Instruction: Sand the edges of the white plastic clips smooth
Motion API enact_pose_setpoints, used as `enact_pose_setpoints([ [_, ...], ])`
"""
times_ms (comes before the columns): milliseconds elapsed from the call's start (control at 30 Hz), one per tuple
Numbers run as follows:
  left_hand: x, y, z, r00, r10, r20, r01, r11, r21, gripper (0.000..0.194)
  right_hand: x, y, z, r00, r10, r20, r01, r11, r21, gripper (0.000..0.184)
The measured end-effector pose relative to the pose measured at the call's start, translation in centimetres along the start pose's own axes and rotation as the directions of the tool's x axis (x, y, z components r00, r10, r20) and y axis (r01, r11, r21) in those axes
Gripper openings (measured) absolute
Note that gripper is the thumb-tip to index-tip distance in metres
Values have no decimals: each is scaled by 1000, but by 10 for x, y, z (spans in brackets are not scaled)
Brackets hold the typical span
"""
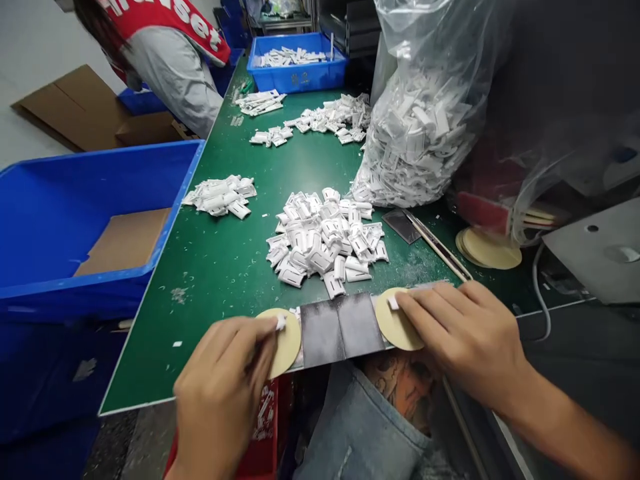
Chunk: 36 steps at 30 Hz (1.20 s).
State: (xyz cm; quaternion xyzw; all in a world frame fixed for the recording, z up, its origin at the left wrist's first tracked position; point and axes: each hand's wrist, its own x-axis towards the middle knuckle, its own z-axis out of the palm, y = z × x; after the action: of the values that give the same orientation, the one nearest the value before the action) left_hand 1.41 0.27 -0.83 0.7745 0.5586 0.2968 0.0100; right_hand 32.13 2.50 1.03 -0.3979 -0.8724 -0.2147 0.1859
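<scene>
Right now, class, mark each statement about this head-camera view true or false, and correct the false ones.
1. The left hand pinches a small white piece at a round tan pad. True.
2. The right hand rests on the large blue bin. False: it lies on another round tan pad.
3. A clear plastic bag of white pieces stands on the green bench mat. True.
4. The large blue bin is heaped with white pieces. False: a cardboard sheet lies in it.

white plastic pieces (323,237) matt; clear polythene bag (415,133) glossy; blue plastic crate (60,297) smooth; green bench mat (215,280) matt
</scene>
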Motion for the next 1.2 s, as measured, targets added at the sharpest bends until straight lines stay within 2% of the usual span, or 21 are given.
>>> enact_pose_setpoints([
  [133, -2, -6, 0, 996, 64, 57, -64, 998, -8, 13, 0, 1, 2, 1000, -15, -1, 15, 999, 49, 18],
  [200, -2, -8, 0, 995, 90, 44, -90, 996, 0, 19, -1, 3, 5, 1000, 7, 7, -8, 997, 78, 23],
  [333, 1, -8, 1, 996, 78, 39, -78, 997, -14, 13, -14, 5, 15, 1000, 3, -2, -3, 996, 84, 29],
  [433, -1, -8, 0, 987, 150, 62, -149, 988, -29, 16, -28, 6, 25, 997, -44, -66, 51, 992, 119, 30],
  [467, -1, -8, 0, 987, 156, 49, -155, 988, -22, 17, -30, 7, 28, 998, -25, -63, 33, 991, 133, 31],
  [567, 6, -5, 2, 998, 57, -29, -57, 998, -10, 13, -17, 7, 26, 994, 104, -22, -99, 983, 155, 33],
  [667, 17, 6, 6, 995, -17, -96, 8, 996, -89, 13, 6, -1, 16, 980, 197, -37, -180, 949, 260, 20],
  [733, 22, 16, 11, 998, 2, -63, -14, 984, -177, 16, 19, -13, 11, 974, 223, -49, -191, 913, 361, 15],
  [800, 22, 27, 19, 1000, 23, 15, -19, 974, -225, 16, 27, -25, 11, 978, 204, -29, -175, 897, 405, 17],
  [867, 20, 36, 28, 998, 22, 59, -9, 975, -220, 15, 32, -35, 14, 986, 169, -3, -155, 914, 375, 26],
  [967, 18, 43, 37, 999, 34, 24, -29, 982, -186, 16, 35, -41, 20, 989, 147, -10, -137, 947, 289, 34],
  [1033, 19, 45, 38, 1000, 30, 5, -29, 987, -158, 14, 38, -42, 21, 990, 141, -12, -134, 962, 239, 32],
  [1133, 22, 44, 36, 999, 5, 45, 1, 993, -121, 11, 41, -43, 20, 993, 118, 15, -118, 973, 198, 30],
  [1200, 22, 44, 34, 997, 49, 60, -41, 990, -132, 12, 42, -44, 19, 993, 116, -2, -113, 974, 194, 33],
])
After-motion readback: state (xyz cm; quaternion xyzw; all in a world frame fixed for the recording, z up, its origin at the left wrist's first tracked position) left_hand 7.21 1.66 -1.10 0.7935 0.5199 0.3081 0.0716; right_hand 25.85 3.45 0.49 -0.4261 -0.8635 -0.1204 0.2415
